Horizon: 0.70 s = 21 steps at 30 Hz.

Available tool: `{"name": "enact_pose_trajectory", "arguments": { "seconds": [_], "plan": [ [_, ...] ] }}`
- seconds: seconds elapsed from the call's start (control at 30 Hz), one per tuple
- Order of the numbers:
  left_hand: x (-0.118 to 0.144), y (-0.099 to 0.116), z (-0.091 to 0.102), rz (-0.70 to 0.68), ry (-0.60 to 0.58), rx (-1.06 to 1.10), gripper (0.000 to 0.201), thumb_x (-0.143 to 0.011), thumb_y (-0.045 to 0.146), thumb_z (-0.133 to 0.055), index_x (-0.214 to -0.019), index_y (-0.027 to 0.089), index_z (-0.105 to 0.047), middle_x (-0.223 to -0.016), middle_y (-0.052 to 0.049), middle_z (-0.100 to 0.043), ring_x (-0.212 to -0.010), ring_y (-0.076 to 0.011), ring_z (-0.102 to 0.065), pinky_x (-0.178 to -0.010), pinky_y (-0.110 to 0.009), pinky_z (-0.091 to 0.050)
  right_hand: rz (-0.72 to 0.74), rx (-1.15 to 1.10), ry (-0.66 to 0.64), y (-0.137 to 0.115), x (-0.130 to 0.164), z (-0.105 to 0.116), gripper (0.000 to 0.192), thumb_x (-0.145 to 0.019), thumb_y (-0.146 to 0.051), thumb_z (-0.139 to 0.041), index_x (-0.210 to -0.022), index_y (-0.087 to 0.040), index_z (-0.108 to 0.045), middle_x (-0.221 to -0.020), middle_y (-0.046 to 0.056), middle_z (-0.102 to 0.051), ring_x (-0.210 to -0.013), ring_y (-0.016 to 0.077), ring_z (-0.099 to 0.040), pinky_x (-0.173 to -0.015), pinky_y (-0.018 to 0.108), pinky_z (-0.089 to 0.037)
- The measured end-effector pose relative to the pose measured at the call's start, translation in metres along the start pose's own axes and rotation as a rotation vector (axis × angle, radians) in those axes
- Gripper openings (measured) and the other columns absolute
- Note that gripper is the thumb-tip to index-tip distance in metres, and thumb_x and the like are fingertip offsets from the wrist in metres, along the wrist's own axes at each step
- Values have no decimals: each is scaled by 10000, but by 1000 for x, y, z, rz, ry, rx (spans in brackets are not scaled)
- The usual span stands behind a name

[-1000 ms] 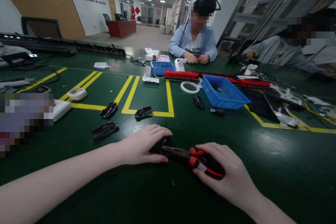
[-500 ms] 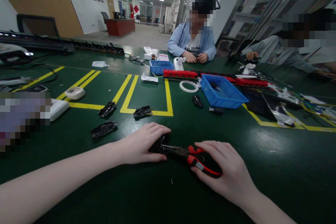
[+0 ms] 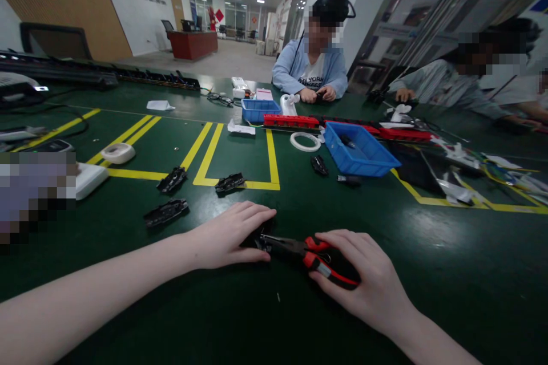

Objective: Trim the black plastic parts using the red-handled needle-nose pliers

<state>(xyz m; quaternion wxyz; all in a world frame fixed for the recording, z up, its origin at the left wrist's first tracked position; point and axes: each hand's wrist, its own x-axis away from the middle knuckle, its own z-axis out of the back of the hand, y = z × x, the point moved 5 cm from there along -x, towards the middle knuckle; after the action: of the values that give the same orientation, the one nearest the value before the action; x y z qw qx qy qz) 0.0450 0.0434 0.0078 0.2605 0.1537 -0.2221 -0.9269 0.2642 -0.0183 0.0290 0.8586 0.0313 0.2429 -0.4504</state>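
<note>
Your left hand (image 3: 229, 235): fingers flat, pressing a small black plastic part (image 3: 257, 236) onto the dark green tabletop (image 3: 449, 274). Your right hand (image 3: 363, 279): fingers wrapped round red-and-black-handled pliers (image 3: 306, 252), nose touching that part. Nearer you than the blue plastic bin (image 3: 357, 151).

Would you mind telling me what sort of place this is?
Probably an assembly workshop: a green worktable taped into yellow bays, blue parts bins, loose black plastic parts, and red-handled pliers in use.
</note>
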Motion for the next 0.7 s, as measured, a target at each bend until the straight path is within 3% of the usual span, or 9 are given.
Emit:
{"name": "enact_pose_trajectory", "arguments": {
  "seconds": [0.27, 0.7],
  "plan": [
    [1, -2, 0, -3, 5, 9, 692, -912, 508, -597, -1470, 194, -337, -1417, -137, -486, -1284, -289, -465, -1067, -443, -406, 22, 14, 28, 3, 4, -2, 441, -813, -358, -668, -1212, -207, -555, -1056, 99, -688, -890, 234, -664, -711, 366, -527],
    [0, -1, 2, -49, 9, 136, 707, -871, 362, -683, -1467, 237, -323, -1448, -120, -433, -1316, -270, -429, -1083, -444, -417, -57, -119, -15, 6, 6, -6, 391, -822, -368, -649, -1182, -234, -580, -1035, 80, -692, -892, 224, -681, -726, 354, -576]
  ]
}}
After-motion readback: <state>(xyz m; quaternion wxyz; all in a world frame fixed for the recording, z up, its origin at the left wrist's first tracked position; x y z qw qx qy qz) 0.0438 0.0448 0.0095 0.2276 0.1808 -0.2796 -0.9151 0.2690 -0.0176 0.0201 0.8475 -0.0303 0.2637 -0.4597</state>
